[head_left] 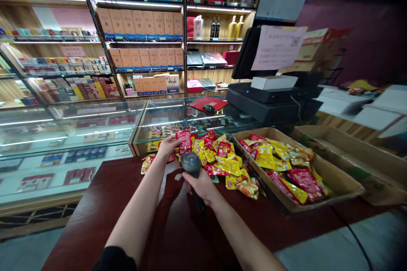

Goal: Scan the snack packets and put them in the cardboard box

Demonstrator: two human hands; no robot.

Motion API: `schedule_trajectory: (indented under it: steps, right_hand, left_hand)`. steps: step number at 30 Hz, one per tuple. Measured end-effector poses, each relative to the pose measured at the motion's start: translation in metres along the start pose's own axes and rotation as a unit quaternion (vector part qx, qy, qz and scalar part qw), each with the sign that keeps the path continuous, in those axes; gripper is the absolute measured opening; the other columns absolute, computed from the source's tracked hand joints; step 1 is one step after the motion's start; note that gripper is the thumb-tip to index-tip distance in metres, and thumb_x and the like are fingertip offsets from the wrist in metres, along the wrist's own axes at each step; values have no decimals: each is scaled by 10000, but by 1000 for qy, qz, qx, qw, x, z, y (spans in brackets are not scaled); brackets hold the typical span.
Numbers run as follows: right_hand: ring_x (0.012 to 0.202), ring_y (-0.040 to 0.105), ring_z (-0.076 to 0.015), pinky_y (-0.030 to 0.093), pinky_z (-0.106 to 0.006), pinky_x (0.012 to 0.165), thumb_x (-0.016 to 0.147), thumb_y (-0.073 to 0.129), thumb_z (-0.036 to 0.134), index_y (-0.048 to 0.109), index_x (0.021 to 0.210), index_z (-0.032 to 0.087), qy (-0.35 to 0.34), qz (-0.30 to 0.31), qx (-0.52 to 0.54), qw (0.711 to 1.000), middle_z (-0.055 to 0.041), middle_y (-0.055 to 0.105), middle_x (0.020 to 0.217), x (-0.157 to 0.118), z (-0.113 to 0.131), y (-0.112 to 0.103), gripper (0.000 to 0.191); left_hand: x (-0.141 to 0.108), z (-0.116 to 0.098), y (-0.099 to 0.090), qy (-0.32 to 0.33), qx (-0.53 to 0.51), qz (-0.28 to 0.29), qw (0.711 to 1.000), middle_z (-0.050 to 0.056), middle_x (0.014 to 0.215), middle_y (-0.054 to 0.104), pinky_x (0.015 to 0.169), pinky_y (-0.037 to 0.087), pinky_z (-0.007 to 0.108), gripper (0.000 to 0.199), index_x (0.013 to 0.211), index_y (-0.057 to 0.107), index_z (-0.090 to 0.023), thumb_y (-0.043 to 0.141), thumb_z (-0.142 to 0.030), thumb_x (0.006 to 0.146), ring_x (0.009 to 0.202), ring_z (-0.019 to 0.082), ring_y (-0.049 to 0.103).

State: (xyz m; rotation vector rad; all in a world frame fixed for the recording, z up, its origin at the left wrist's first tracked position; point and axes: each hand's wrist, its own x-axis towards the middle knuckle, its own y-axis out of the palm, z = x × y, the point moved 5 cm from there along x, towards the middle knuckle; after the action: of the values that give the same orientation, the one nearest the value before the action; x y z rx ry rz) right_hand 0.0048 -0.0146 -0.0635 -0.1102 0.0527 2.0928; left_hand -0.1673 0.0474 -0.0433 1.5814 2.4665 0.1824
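My left hand (167, 147) is closed on the edge of a red snack packet (184, 142), held up just beyond the scanner's head. My right hand (202, 185) wraps round the handle of a black barcode scanner (191, 161), which stands upright with a small blue light on top. Behind and right of both hands lies a loose pile of red and yellow snack packets (227, 165) on the dark red table (127, 194). A few more packets (147, 163) lie left of my left hand, partly hidden by it.
On the right stands an open cardboard box (345, 194) holding more packets, with another cardboard box (375, 169) behind it. A glass display counter (165, 114) runs along the back, bearing a mouse (208, 108) and a checkout machine (270, 97). A cable (352, 237) hangs at right.
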Motion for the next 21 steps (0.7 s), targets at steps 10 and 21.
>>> schedule_trajectory:
  steps: [10, 21]
  right_hand:
    - [346, 416, -99, 327, -221, 367, 726, 637, 379, 543, 679, 183, 5, 3, 22, 1000, 49, 468, 410, -2, 1, -1, 223]
    - [752, 603, -152, 452, -254, 722, 640, 713, 276, 663, 841, 156, -44, -63, 74, 994, -17, 680, 808, 5, 22, -23, 239]
  left_hand:
    - [5, 2, 0, 21, 1, 3, 1000, 31, 712, 678, 640, 501, 254, 491, 853, 655, -139, 856, -347, 456, 649, 138, 632]
    - [-4, 10, 2, -35, -1, 16, 999, 7, 689, 661, 529, 493, 229, 417, 929, 622, -159, 810, -292, 582, 549, 112, 606]
